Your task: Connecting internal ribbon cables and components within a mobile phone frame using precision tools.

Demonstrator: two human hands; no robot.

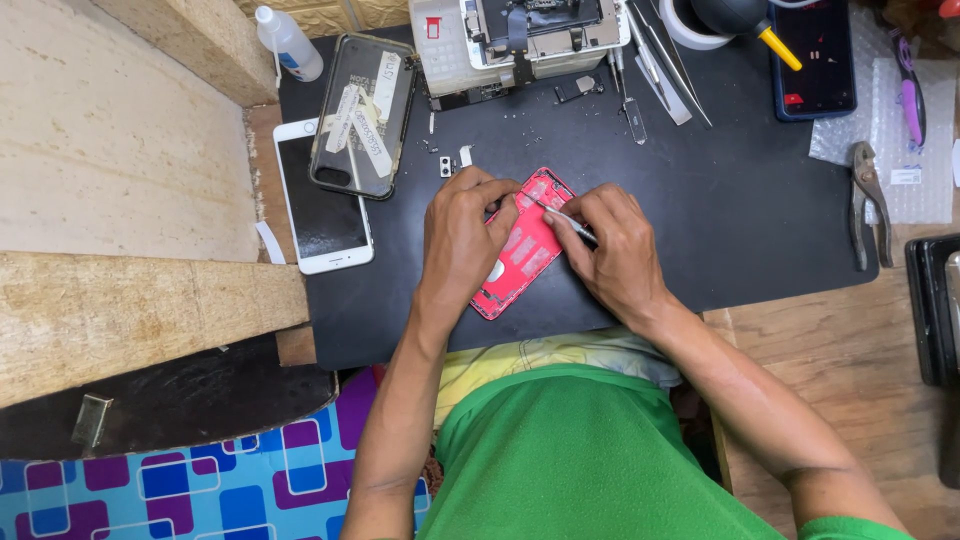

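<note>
**Working inside the red phone housing**

Head view: you are steadying the red phone housing (522, 245) on the black mat (720, 220) with your left hand (462, 235), fingers clamped on its upper edge. Your right hand (610, 250) is pinching slim metal tweezers (566, 222), tip inside the shell. I judge fine picking is underway; the next move is calling for a light touch. The housing is looking glossy and rigid, the mat matte.

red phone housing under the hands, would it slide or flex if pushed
The red phone housing lies flat on a black mat, so it probably slides rather than tips. It looks like a thin, emptied shell, so likely light and slightly bendable; the left hand steadies it.
</note>
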